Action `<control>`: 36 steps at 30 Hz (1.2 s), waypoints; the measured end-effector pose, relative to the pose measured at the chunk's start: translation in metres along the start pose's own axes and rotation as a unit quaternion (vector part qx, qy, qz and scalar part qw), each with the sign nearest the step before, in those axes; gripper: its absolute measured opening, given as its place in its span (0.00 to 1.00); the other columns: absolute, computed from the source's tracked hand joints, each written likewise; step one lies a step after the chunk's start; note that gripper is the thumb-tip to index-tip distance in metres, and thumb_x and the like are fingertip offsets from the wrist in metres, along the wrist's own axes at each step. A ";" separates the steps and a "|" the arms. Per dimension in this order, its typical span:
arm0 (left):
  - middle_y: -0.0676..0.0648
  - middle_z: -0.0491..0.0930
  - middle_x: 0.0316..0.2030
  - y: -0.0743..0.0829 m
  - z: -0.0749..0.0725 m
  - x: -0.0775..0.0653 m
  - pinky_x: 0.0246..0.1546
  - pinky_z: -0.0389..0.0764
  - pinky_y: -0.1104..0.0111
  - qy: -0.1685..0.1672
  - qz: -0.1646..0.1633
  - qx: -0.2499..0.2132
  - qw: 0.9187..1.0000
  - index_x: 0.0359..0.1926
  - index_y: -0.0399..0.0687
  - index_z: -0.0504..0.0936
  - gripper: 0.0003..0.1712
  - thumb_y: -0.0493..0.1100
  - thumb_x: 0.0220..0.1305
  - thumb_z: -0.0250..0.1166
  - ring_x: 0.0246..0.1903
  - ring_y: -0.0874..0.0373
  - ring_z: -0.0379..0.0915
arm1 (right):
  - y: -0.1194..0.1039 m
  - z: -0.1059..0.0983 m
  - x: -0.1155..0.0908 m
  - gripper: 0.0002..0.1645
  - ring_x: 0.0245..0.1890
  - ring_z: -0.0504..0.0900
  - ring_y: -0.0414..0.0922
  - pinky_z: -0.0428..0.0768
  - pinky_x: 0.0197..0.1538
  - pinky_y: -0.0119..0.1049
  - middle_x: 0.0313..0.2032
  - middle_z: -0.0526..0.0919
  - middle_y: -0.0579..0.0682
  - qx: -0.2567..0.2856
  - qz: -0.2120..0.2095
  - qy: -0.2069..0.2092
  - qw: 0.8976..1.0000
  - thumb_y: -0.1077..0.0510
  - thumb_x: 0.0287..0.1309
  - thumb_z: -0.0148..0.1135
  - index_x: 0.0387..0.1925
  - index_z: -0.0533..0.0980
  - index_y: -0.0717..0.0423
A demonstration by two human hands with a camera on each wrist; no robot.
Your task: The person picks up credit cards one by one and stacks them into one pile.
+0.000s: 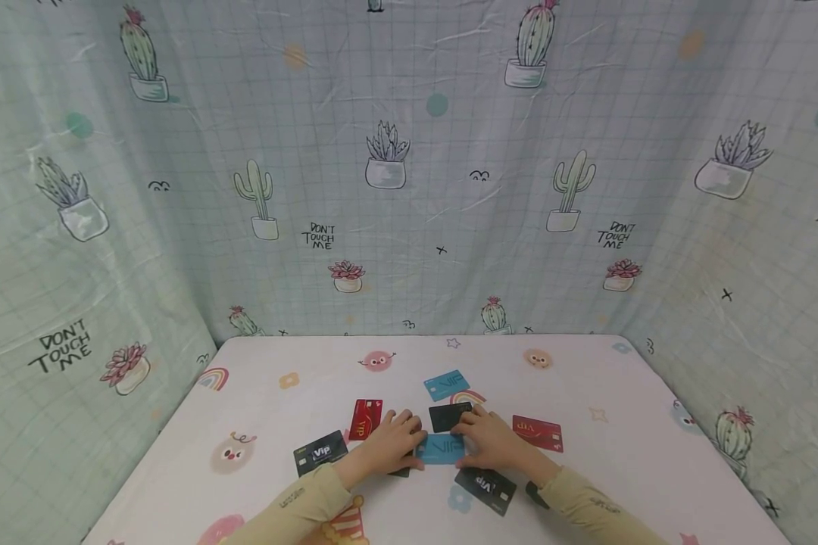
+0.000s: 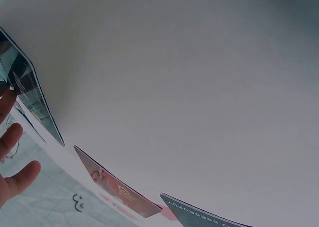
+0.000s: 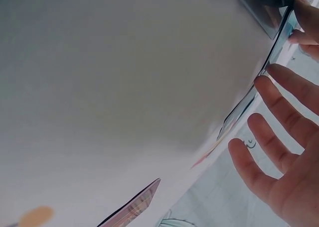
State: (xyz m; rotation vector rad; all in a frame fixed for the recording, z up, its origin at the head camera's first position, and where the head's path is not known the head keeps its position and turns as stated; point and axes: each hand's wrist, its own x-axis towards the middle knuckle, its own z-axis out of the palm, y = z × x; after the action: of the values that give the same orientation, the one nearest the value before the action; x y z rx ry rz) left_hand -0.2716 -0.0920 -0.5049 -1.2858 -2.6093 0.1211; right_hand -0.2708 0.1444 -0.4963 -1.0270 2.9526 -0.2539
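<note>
A blue VIP card (image 1: 440,449) lies level between my two hands in the head view. My left hand (image 1: 390,443) pinches its left end between thumb and fingers. At the other end, my right hand (image 1: 489,441) grips it the same way. A black card (image 1: 443,417) sits just behind it, partly covered by the right hand's fingers. Another black card (image 1: 488,490) lies slanted below the right hand. Under the left hand a dark card edge (image 1: 400,472) peeks out. The left wrist view shows fingertips (image 2: 31,172) near a reflective card (image 2: 37,100).
More cards lie around on the white patterned tabletop (image 1: 600,484): a second blue card (image 1: 446,385) at the back, a red card (image 1: 366,418) and a black card (image 1: 319,452) at left, a red card (image 1: 538,434) at right. A cactus-print curtain (image 1: 436,212) surrounds the table.
</note>
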 end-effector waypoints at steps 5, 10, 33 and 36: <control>0.51 0.74 0.45 -0.001 0.001 -0.001 0.46 0.69 0.65 0.002 0.003 0.003 1.000 0.50 0.54 0.75 0.29 0.65 0.53 0.55 0.47 0.57 0.64 | 0.001 0.003 0.000 0.32 0.45 0.65 0.42 0.73 0.47 0.46 0.42 0.74 0.43 -0.004 -0.001 0.002 1.000 0.33 0.41 0.62 0.47 0.75 0.44; 0.51 0.74 0.46 -0.001 0.003 -0.002 0.47 0.68 0.65 0.002 0.004 0.001 1.000 0.51 0.54 0.74 0.29 0.65 0.54 0.55 0.47 0.57 0.64 | 0.002 0.003 -0.001 0.32 0.46 0.66 0.43 0.73 0.49 0.49 0.42 0.74 0.43 -0.001 0.000 0.004 1.000 0.34 0.41 0.62 0.47 0.75 0.44; 0.51 0.73 0.46 -0.002 -0.003 -0.012 0.46 0.69 0.67 0.006 0.013 -0.014 1.000 0.52 0.53 0.74 0.29 0.63 0.54 0.55 0.46 0.58 0.64 | 0.001 0.002 -0.010 0.31 0.42 0.65 0.39 0.73 0.42 0.41 0.42 0.74 0.41 -0.007 -0.009 0.027 1.000 0.34 0.42 0.61 0.48 0.73 0.42; 0.51 0.73 0.46 -0.001 -0.005 -0.013 0.46 0.69 0.67 0.008 0.016 -0.011 1.000 0.52 0.53 0.73 0.29 0.63 0.54 0.55 0.46 0.58 0.64 | 0.001 0.001 -0.011 0.31 0.41 0.65 0.39 0.73 0.41 0.39 0.41 0.74 0.40 -0.011 -0.008 0.028 1.000 0.34 0.42 0.61 0.48 0.73 0.41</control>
State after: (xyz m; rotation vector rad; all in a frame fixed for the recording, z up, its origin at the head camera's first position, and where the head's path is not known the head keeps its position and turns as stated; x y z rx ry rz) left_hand -0.2635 -0.1032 -0.5022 -1.3295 -2.5850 0.0861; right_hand -0.2623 0.1515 -0.4980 -1.0632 3.0053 -0.2559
